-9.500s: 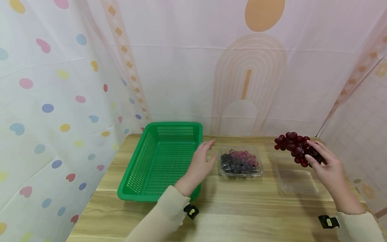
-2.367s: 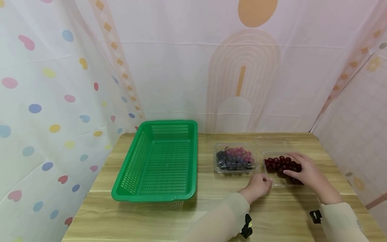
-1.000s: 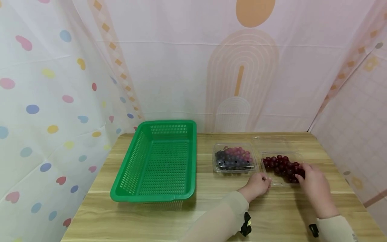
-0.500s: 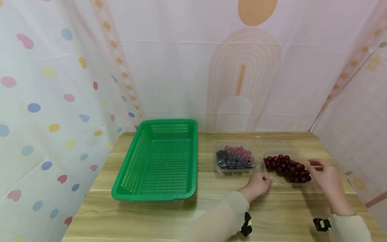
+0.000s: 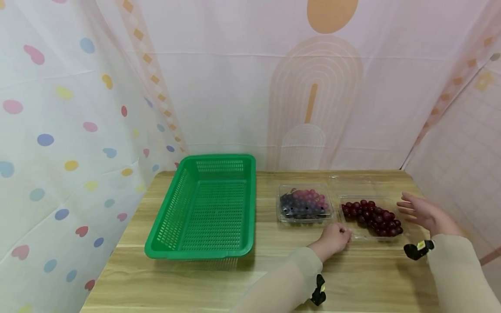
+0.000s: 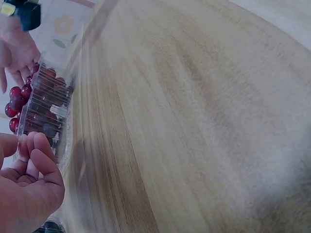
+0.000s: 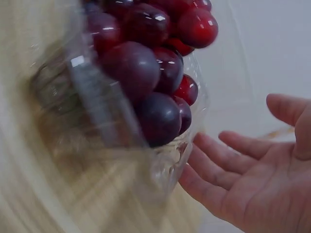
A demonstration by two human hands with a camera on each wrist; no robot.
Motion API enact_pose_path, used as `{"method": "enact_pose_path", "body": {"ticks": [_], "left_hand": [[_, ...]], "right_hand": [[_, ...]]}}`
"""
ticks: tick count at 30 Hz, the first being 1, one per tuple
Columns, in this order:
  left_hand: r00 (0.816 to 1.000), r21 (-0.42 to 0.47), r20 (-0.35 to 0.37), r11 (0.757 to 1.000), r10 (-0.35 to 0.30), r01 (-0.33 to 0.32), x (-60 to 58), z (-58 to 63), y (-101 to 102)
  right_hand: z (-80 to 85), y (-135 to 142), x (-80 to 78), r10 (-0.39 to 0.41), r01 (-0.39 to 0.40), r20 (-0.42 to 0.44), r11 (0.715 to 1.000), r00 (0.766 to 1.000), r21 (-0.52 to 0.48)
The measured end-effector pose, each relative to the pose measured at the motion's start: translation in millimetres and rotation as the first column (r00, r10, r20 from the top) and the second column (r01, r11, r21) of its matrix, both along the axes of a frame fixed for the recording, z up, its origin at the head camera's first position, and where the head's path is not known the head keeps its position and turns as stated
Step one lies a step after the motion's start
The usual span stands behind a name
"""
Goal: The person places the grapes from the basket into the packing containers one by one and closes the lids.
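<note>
A bunch of dark red grapes lies in a clear plastic clamshell box whose lid is folded back behind it. My left hand pinches the box's front left corner between thumb and curled fingers; the left wrist view has these fingers right at the rim. On the other side, my right hand is spread with straight fingers and holds nothing. In the right wrist view its fingertips are close to the box wall, beside the grapes. Some grapes rise above the rim.
A closed clear box of dark and pink grapes stands directly left of the open one. Farther left is a green plastic basket with nothing in it. A patterned curtain hangs behind the wooden table.
Earlier the right hand carried the grapes over the open box and laid them in it. It then let go and moved off right. The left hand came from the basket to the box corner.
</note>
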State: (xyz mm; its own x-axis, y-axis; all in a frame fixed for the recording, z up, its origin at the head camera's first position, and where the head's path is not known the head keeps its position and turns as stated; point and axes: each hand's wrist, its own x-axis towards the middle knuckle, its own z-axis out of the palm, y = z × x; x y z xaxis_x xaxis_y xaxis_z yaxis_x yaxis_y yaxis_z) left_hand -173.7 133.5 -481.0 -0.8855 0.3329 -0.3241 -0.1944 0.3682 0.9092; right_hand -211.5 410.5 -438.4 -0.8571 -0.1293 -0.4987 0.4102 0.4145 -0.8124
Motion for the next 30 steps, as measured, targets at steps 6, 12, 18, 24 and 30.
{"method": "enact_pose_path", "body": {"ticks": [6,12,18,24,30], "left_hand": [[1.0,0.018,0.0,1.0,0.014,-0.014,0.0,-1.3,1.4],[0.998,0.013,-0.05,1.0,0.027,-0.026,0.4,-3.8,3.6],[0.995,-0.001,-0.093,1.0,0.02,-0.02,0.8,-4.2,3.7],[0.995,0.003,-0.099,1.0,0.017,-0.017,0.6,-7.6,5.3],[0.997,0.021,-0.078,0.999,0.026,-0.024,1.5,-7.6,5.6]], "right_hand": [[-3.7,6.5,-17.4,0.025,-0.016,0.077,0.993,0.997,-0.113],[0.2,-2.6,-28.5,-0.007,0.023,0.099,0.987,0.995,-0.161],[-1.5,-10.0,-32.6,-0.047,0.07,0.111,0.974,0.993,-0.217],[-6.6,-9.9,-34.7,-0.065,0.086,0.091,0.964,0.994,-0.253],[-5.4,-7.7,-35.4,-0.086,0.092,0.035,0.968,0.996,-0.233]]}}
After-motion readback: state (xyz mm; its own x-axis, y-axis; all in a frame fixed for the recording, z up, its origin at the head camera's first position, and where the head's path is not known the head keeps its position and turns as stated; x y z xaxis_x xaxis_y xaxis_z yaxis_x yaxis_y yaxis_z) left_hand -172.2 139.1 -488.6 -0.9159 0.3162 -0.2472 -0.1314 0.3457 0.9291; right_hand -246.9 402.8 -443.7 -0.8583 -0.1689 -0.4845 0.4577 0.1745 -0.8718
